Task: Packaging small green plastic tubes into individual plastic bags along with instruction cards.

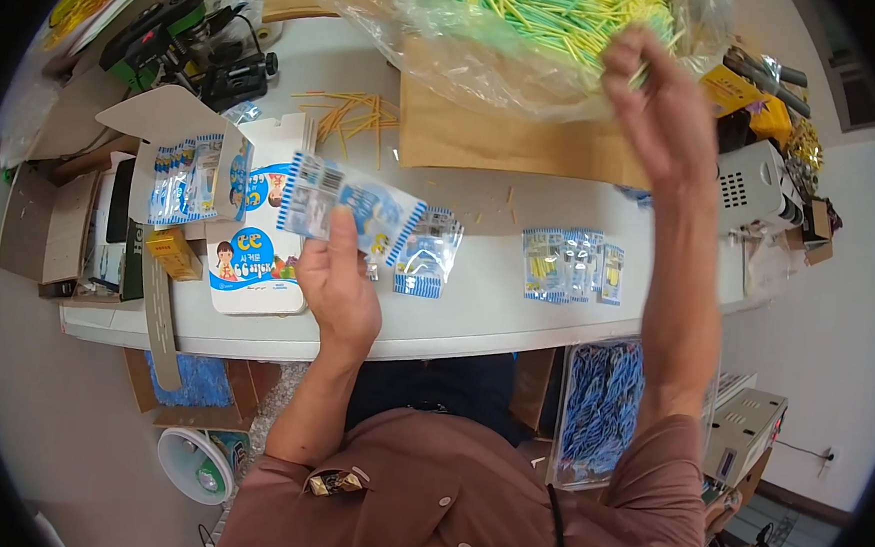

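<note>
A blue-and-white plastic packet (370, 201) is gripped in my left hand (342, 293), with the thumb lying across its face. Just right of it, a stack of similar packets (424, 258) lies on the white table (474, 326). My right hand (658, 112), blurred by motion, is raised with curled fingers at the right edge of a heap of thin green and yellow sticks (563, 16). Whatever those fingers hold cannot be made out. Clear plastic bag film (450, 69) surrounds the heap, in a brown cardboard box (506, 142). Filled packets (563, 265) lie farther right.
An open white carton (161, 121) with upright packets stands at left, beside a flat printed carton (258, 253). Loose orange-yellow sticks (362, 118) lie behind. A green-and-black machine (172, 32) is at far left. Below the table's right side sits a bin of blue pieces (600, 404).
</note>
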Available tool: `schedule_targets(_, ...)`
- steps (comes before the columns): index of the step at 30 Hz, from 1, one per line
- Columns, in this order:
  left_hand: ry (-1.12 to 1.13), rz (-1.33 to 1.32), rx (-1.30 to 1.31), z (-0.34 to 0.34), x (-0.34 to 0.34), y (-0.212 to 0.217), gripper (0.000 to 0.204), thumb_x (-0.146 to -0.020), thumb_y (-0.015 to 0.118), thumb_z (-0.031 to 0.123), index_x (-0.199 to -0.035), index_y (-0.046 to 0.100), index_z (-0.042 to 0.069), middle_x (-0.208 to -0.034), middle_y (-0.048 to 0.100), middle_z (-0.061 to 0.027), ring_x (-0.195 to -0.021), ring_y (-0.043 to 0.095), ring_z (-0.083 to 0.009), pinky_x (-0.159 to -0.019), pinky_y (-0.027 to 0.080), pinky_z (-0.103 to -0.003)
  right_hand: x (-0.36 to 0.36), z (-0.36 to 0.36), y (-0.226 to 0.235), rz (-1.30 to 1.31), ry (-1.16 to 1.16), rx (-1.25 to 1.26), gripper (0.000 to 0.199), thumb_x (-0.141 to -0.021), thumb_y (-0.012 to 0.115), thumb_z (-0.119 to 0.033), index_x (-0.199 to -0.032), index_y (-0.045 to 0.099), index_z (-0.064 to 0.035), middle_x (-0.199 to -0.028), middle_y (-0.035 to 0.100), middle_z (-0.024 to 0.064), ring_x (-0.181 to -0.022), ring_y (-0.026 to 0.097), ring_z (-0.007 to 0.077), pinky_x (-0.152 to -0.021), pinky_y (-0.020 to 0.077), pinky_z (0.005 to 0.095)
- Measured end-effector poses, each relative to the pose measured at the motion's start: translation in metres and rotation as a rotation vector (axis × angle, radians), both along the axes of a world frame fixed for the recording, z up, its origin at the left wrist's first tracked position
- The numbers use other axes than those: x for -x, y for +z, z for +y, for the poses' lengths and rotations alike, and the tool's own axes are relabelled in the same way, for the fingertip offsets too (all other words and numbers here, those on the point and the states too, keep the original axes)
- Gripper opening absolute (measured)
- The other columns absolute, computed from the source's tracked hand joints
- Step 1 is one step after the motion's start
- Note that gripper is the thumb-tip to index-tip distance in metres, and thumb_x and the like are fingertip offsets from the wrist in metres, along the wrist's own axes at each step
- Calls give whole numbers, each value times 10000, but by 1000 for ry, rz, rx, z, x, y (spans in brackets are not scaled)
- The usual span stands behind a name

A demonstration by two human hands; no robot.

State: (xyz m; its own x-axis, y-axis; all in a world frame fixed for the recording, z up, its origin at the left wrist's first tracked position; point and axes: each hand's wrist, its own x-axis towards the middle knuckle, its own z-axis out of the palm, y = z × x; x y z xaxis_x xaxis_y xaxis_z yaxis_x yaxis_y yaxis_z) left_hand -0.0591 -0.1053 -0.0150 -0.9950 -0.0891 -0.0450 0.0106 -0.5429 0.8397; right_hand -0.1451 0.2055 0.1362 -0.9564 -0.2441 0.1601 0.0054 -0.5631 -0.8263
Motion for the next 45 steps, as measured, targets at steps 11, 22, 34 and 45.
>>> schedule_targets(11, -493, -166, 161, 22, -25, 4, 269, -1008, 577, 230, -973, 662, -23, -740, 670, -37, -550, 602, -75, -495, 482, -219, -177, -147, -168, -628, 122, 84, 181, -1005, 544, -229, -1098, 550, -73, -890, 596, 38, -707, 577, 138, -543, 449, 263)
schedule_targets(22, -250, -168, 21, 22, 3, -15, 227, -974, 630, 133, -1062, 678, -70, -982, 712, -83, -817, 678, -118, -706, 550, -242, -150, -101, -200, -152, -311, -601, 180, -1041, 483, -172, -1113, 544, -18, -909, 626, 61, -829, 601, 137, -802, 471, 278)
schedule_targets(34, -466, -278, 192, 8, -14, -30, 195, -926, 678, 96, -1025, 703, -70, -920, 728, -90, -773, 670, -99, -666, 549, -233, -147, -89, -225, -77, -519, -828, 181, -1042, 472, -177, -1118, 527, -23, -1083, 660, 124, -1064, 634, 218, -988, 468, 352)
schedule_targets(45, -992, -94, 516, 5, -20, -34, 194, -947, 659, 134, -1005, 740, -32, -865, 731, -41, -782, 626, -54, -691, 514, -220, -136, -89, -154, -80, -430, 198, 151, -1050, 452, -193, -1108, 530, -77, -1022, 677, 116, -1131, 630, 295, -1090, 411, 489)
